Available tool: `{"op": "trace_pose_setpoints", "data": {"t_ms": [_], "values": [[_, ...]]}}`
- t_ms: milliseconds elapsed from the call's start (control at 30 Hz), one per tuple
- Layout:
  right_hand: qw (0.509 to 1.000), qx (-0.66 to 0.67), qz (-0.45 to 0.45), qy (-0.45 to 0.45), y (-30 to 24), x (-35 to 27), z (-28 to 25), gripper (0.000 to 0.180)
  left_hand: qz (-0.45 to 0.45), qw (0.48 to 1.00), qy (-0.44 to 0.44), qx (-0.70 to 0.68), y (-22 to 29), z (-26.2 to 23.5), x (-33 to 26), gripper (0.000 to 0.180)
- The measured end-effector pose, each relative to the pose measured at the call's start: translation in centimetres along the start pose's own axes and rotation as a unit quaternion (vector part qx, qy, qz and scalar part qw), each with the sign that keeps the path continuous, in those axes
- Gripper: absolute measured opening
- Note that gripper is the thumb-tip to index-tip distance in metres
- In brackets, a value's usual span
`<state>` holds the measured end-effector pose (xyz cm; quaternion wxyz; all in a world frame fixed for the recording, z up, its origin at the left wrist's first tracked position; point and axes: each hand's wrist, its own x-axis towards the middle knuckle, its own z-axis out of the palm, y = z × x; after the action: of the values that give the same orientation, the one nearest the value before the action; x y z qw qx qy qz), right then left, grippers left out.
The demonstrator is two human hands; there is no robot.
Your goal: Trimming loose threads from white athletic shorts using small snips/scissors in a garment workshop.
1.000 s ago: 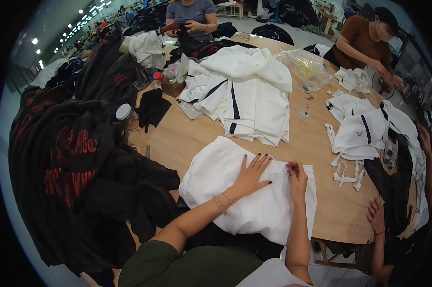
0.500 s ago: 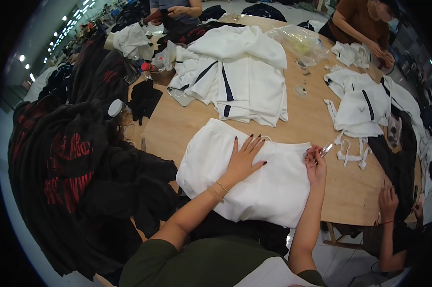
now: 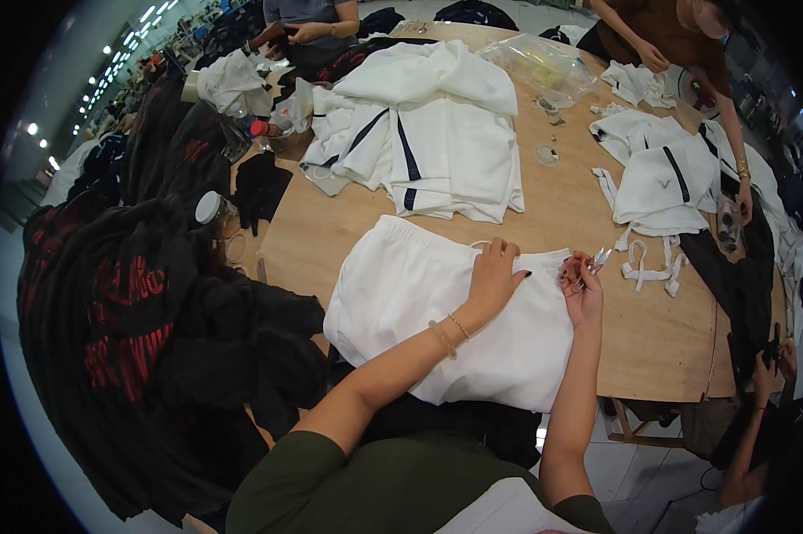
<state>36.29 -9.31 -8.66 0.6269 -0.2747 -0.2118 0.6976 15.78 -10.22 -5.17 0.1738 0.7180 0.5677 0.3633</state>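
Note:
A white elastic-waist garment (image 3: 410, 294) lies over the table's near edge, its gathered waistband facing away from me. A bit of white cord shows at the middle of the waistband. My left hand (image 3: 497, 283) is at that spot, fingers curled over the waistband edge and thumb pointing right. At the waistband's right end, my right hand (image 3: 583, 287) holds small metal scissors (image 3: 601, 260), blades pointing up and right. Its fingers are also at the fabric corner; whether they pinch it is hard to see.
Folded white garments with navy stripes (image 3: 455, 133) lie beyond on the wooden table (image 3: 321, 222). Dark garments with red print (image 3: 125, 311) heap up at left, near a white-lidded jar (image 3: 209, 208). More white pieces (image 3: 664, 178) lie at right. Co-workers stand across and sit at right.
My left hand has slid right and up along the garment, from lying flat with spread fingers to curling over the waistband. The co-worker at far right now reaches down toward the dark cloth.

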Motion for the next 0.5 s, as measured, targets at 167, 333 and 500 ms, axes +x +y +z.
{"op": "trace_pose_setpoints", "data": {"t_ms": [167, 333, 500], "values": [[1.000, 0.005, 0.001, 0.013, 0.2, 0.0, -0.2, 0.018, -0.016, 0.999, 0.015, -0.038, -1.2, 1.0, 0.5, 0.015], [1.000, 0.007, 0.002, 0.011, -0.1, 0.2, -0.1, 0.018, -0.216, 0.958, -0.042, -0.186, -2.1, -2.3, 3.3, 0.009], [1.000, 0.012, -0.009, 0.015, -0.5, 0.3, -0.5, 0.018, 0.082, 0.942, 0.225, 0.235, -4.5, -5.3, 9.9, 0.056]]}}
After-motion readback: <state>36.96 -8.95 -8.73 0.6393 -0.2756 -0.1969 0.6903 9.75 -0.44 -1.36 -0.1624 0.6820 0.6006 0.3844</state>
